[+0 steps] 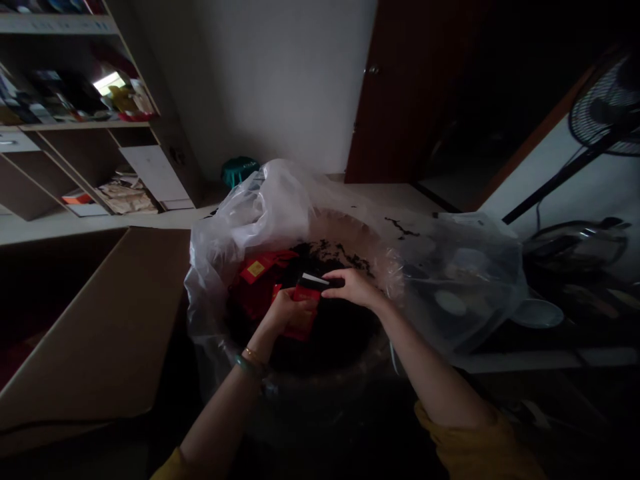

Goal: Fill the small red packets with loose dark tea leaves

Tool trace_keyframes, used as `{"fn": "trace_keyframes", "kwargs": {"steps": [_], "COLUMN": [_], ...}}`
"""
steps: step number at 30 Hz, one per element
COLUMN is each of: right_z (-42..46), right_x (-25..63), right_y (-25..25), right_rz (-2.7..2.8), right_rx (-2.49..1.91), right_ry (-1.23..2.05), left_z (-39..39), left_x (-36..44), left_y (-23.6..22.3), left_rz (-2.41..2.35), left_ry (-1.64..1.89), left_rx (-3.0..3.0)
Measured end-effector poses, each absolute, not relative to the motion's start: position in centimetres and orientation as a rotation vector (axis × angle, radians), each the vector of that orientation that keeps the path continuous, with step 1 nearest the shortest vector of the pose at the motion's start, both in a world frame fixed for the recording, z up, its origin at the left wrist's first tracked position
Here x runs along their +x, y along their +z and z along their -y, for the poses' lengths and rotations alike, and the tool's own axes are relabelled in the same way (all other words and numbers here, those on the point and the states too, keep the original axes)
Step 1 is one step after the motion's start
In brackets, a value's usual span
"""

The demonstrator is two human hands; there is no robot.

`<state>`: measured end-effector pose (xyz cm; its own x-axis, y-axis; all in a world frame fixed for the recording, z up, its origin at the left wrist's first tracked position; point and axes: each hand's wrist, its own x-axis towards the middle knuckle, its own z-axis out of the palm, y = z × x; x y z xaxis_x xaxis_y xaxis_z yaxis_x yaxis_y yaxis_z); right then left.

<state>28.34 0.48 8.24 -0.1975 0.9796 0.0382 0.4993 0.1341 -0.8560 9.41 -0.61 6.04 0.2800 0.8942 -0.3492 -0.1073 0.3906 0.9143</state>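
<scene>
My left hand is closed around a red packet, held tilted over a wide tub lined with clear plastic. At the packet's top is a dark piece with a white strip. My right hand pinches at its right end, thumb and fingers together; the exact thing in that pinch is too dark to make out. Under both hands lies a heap of dark loose flakes, like tea leaves. Other red packets rest on the heap at the left, one with a yellow label.
A cardboard box stands close at the left. To the right is a clear plastic bag beside a kettle-like pot. A fan stands at the far right. Shelves and a green bundle are behind.
</scene>
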Motion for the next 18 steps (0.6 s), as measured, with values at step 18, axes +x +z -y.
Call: {"fn": "trace_keyframes", "kwargs": {"steps": [18], "right_z": [-0.4], "right_x": [27.4], "right_y": [8.0], "right_rz": [1.839], "right_rx": [-1.453], "right_ry": [0.877], "left_z": [0.6], "left_x": [9.4], "left_y": [5.8], "left_rz": [-1.096], "left_ry": [0.824], "left_rx": [0.948]}}
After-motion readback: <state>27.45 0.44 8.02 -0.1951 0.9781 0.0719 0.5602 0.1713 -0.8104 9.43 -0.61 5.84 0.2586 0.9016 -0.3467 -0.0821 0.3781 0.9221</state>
